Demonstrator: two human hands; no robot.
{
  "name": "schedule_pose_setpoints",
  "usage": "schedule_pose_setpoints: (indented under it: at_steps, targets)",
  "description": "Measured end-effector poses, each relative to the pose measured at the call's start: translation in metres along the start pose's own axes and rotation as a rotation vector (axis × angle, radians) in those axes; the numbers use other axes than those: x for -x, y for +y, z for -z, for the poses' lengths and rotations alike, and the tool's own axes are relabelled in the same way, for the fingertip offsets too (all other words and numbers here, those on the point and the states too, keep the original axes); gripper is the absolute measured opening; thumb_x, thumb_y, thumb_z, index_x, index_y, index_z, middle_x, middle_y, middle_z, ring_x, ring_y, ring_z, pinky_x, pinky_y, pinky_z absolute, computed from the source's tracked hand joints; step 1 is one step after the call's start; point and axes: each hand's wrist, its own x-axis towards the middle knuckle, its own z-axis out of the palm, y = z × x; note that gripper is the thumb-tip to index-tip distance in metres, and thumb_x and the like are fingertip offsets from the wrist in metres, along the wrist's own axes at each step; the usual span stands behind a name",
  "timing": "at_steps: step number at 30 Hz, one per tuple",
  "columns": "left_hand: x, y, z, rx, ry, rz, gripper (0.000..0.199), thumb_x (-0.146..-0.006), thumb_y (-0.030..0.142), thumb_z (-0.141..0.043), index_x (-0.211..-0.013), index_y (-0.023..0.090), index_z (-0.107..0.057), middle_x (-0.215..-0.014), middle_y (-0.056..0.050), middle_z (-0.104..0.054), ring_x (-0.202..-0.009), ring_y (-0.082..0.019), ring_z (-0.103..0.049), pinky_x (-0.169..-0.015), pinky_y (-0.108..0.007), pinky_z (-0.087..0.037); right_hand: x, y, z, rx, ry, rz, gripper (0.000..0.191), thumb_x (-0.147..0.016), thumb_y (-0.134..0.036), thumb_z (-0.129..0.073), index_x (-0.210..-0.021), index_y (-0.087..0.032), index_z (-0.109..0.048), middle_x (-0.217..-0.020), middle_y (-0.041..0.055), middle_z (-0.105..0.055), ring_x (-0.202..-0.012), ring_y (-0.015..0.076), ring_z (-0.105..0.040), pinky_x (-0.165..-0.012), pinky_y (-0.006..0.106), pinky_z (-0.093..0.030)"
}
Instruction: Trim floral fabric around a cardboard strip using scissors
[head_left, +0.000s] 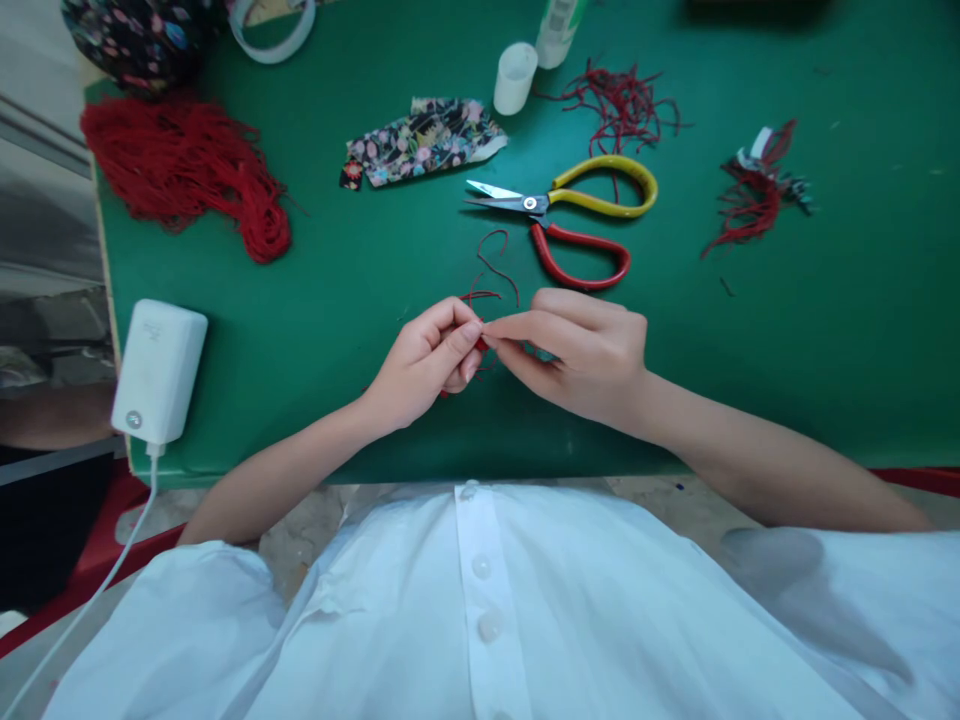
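A small red piece [481, 344] with red cord is pinched in my left hand [433, 358], its thumb pressed against the curled fingers. My right hand [581, 350] meets it there, thumb and index fingertips together at the red piece; any strand between them is too small to make out. Loose red cord ends [498, 262] curl on the green table just beyond the fingers. Scissors [534, 204] with one yellow and one red handle lie with parted blades beyond my hands. Most of the red piece is hidden by my fingers.
On the green table [337, 290] are a red yarn bundle [187, 170], floral cloth [427, 142], a white cap [515, 78], a bottle [559, 30], red thread piles [626, 105] [754, 195], a tape roll [274, 48] and a corded white power bank [160, 370]. Another person's arm [56, 415] is at left.
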Motion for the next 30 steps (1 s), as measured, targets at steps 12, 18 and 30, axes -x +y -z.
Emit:
schedule_pose_setpoints:
  at_steps: [12, 18, 30]
  targets:
    - [-0.001, -0.011, 0.002, -0.05, 0.125, -0.121, 0.03, -0.087, 0.043, -0.068, -0.074, 0.02, -0.052, -0.047, 0.01, -0.042, -0.037, -0.003, -0.032, -0.037, -0.015, -0.022, 0.006, -0.001, -0.007, 0.244, 0.098, 0.33, 0.012, -0.097, -0.014, -0.056, -0.089, -0.022, -0.06, -0.065, -0.0025, -0.051, -0.059, 0.012, -0.051, -0.057, 0.026, -0.045]
    - [-0.002, -0.008, 0.0, -0.045, 0.194, -0.151, 0.027, -0.083, 0.041, -0.069, -0.074, 0.02, -0.055, -0.044, 0.011, -0.037, -0.036, -0.003, -0.03, -0.036, -0.016, -0.021, 0.006, -0.003, -0.007, 0.235, 0.046, 0.311, 0.015, -0.099, -0.013, -0.053, -0.089, -0.022, -0.059, -0.067, -0.0024, -0.054, -0.062, 0.0116, -0.055, -0.057, 0.025, -0.045]
    - [-0.002, 0.0, -0.005, 0.085, 0.278, -0.063, 0.028, -0.083, 0.038, -0.07, -0.072, 0.021, -0.05, -0.04, 0.014, -0.029, -0.033, -0.002, -0.019, -0.036, -0.014, -0.018, 0.005, -0.003, -0.006, 0.184, 0.024, 0.321, 0.018, -0.099, -0.01, -0.051, -0.088, -0.022, -0.06, -0.069, -0.0018, -0.059, -0.064, 0.0114, -0.058, -0.057, 0.024, -0.046]
